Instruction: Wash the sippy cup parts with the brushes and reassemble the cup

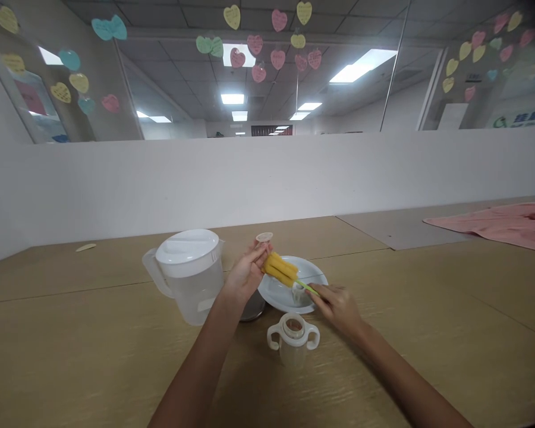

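My right hand (336, 303) grips the thin green handle of a bottle brush, whose yellow sponge head (282, 269) points up and left. With closed fingers my left hand (246, 267) holds a small whitish ring-shaped bottle part (264, 237) above the sponge's far end. Whether the sponge touches my left fingers is hard to tell. Below both hands lies a white oval dish (276, 295) with a small clear part (299, 293) in it. Nearer to me stands an uncapped baby bottle (293, 340) with two white side handles.
A lidded white plastic pitcher (191, 276) stands left of my left forearm. Partly hidden behind that arm is a dark round object (252, 307). A pink cloth (508, 224) lies at the far right. The white wall (258, 178) bounds the wooden table (93, 356).
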Motion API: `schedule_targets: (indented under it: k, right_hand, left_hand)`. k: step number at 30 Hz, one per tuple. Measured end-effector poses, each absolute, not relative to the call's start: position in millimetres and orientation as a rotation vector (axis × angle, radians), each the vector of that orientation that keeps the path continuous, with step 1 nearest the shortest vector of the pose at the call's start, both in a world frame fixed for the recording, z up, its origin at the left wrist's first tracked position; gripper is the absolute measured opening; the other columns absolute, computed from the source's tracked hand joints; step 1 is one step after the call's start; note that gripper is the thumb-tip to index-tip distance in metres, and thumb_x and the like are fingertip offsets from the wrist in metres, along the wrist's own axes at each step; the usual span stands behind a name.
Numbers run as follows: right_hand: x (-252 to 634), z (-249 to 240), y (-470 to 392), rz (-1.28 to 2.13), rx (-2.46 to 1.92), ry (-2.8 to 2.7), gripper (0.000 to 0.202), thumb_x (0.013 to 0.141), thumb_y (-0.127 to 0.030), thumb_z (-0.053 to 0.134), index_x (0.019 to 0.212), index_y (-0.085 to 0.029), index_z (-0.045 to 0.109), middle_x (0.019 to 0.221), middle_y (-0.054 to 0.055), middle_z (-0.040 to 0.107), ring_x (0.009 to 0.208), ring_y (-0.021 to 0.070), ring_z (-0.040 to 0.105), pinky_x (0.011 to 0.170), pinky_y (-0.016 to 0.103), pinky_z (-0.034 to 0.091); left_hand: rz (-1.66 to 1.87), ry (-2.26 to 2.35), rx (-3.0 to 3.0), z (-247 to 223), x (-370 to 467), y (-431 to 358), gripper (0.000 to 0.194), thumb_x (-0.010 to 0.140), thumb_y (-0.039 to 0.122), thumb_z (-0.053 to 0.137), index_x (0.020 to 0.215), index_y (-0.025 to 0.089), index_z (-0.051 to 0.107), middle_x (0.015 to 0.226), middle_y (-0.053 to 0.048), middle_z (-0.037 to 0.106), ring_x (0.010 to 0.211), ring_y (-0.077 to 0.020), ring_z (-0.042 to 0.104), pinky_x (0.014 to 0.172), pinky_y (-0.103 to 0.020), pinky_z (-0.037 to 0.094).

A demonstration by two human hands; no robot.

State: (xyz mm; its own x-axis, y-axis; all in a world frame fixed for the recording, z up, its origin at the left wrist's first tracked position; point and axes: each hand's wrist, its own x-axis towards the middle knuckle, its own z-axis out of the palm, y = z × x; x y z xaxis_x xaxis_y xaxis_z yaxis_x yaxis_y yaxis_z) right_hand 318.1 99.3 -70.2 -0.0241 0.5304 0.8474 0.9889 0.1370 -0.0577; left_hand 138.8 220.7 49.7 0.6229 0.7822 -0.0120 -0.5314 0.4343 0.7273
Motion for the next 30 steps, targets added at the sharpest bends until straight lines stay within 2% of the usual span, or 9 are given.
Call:
schedule_targets:
  k: [2, 5, 9, 11, 14, 17, 23, 27, 30]
  right_hand:
    - [321.4, -68.5, 98.4, -0.775, -1.505, -1.661, 0.030, 0.093, -0.032, 0.046, 0.087, -0.016, 0.070, 0.066, 0.005, 0.069, 0.052, 0.0115, 0.059, 0.054, 0.022, 0.040]
    - [327.8, -66.1, 96.3, -0.870, -1.522, -1.604, 0.029, 0.092, -0.032, 0.048, 0.083, -0.014, 0.070, 0.060, 0.004, 0.067, 0.048, 0.0109, 0.056, 0.052, 0.023, 0.037]
    - [332.8, -65.7, 95.8, -0.918, -1.530, -1.532, 0.031, 0.092, -0.032, 0.048, 0.080, -0.013, 0.069, 0.059, 0.003, 0.066, 0.047, 0.0096, 0.054, 0.051, 0.023, 0.035]
    - [332.7, -66.1, 96.3, -0.922, -1.525, -1.540, 0.031, 0.092, -0.032, 0.048, 0.080, -0.013, 0.069, 0.056, 0.002, 0.064, 0.046, 0.0094, 0.053, 0.051, 0.023, 0.033]
    - [330.8, -66.4, 96.7, -0.941, -1.524, -1.554, 0.031, 0.092, -0.033, 0.048, 0.080, -0.013, 0.069, 0.055, 0.001, 0.063, 0.045, 0.0096, 0.052, 0.051, 0.023, 0.032]
    - [329.3, -66.6, 96.8, -0.938, -1.545, -1.547, 0.032, 0.092, -0.033, 0.047, 0.078, -0.013, 0.068, 0.054, 0.002, 0.063, 0.045, 0.0095, 0.051, 0.051, 0.023, 0.032]
    - [330.4, -68.6, 97.6, -0.911, -1.587, -1.525, 0.033, 0.092, -0.034, 0.048, 0.075, -0.014, 0.067, 0.053, 0.001, 0.061, 0.045, 0.0095, 0.052, 0.051, 0.023, 0.031]
    - [331.5, -69.5, 97.2, -0.897, -1.636, -1.515, 0.036, 0.094, -0.035, 0.042, 0.077, -0.013, 0.066, 0.050, 0.001, 0.058, 0.044, 0.0101, 0.051, 0.050, 0.023, 0.030]
    - [332.3, -70.7, 96.8, -0.860, -1.687, -1.490, 0.041, 0.096, -0.034, 0.034, 0.081, -0.013, 0.065, 0.049, 0.002, 0.057, 0.043, 0.0109, 0.051, 0.049, 0.024, 0.029]
  left_hand:
    - [0.877, 0.386, 0.782, 51.6, 136.5, 221.9, 0.023, 0.076, 0.008, 0.064, 0.096, 0.018, 0.058, 0.093, -0.003, 0.067, 0.086, -0.0119, 0.064, 0.087, -0.027, 0.049]
    - [1.057, 0.464, 0.997, 50.9, 132.0, 226.9, 0.037, 0.071, 0.010, 0.069, 0.105, 0.017, 0.056, 0.092, -0.005, 0.067, 0.080, -0.0148, 0.065, 0.078, -0.032, 0.054]
    - [1.090, 0.747, 1.569, 37.7, 127.3, 243.1, 0.041, 0.072, 0.016, 0.067, 0.112, 0.017, 0.056, 0.088, -0.007, 0.069, 0.068, -0.0152, 0.065, 0.065, -0.028, 0.053]
    - [1.020, 0.933, 1.940, 28.7, 125.8, 251.6, 0.039, 0.076, 0.014, 0.061, 0.114, 0.019, 0.057, 0.089, -0.007, 0.070, 0.071, -0.0157, 0.065, 0.067, -0.027, 0.051]
    - [0.808, 1.262, 2.445, 17.5, 125.1, 259.2, 0.045, 0.080, 0.010, 0.051, 0.124, 0.021, 0.051, 0.095, -0.007, 0.070, 0.086, -0.0177, 0.065, 0.076, -0.027, 0.048]
    - [0.538, 1.443, 2.638, 8.4, 126.1, 262.7, 0.045, 0.081, 0.006, 0.046, 0.124, 0.019, 0.052, 0.098, -0.010, 0.069, 0.094, -0.0202, 0.063, 0.079, -0.028, 0.046]
    - [0.315, 1.461, 2.696, -10.2, 128.2, 272.5, 0.031, 0.078, 0.004, 0.046, 0.104, 0.013, 0.061, 0.098, -0.016, 0.067, 0.095, -0.0241, 0.063, 0.078, -0.031, 0.047]
    - [0.318, 1.422, 2.741, -9.8, 131.8, 270.3, 0.029, 0.083, 0.011, 0.042, 0.105, 0.010, 0.060, 0.099, -0.020, 0.066, 0.096, -0.0290, 0.062, 0.080, -0.038, 0.046]
    - [0.405, 1.255, 2.784, -5.9, 139.8, 260.4, 0.032, 0.089, 0.023, 0.039, 0.115, 0.017, 0.058, 0.104, -0.014, 0.066, 0.102, -0.0261, 0.060, 0.087, -0.038, 0.043]
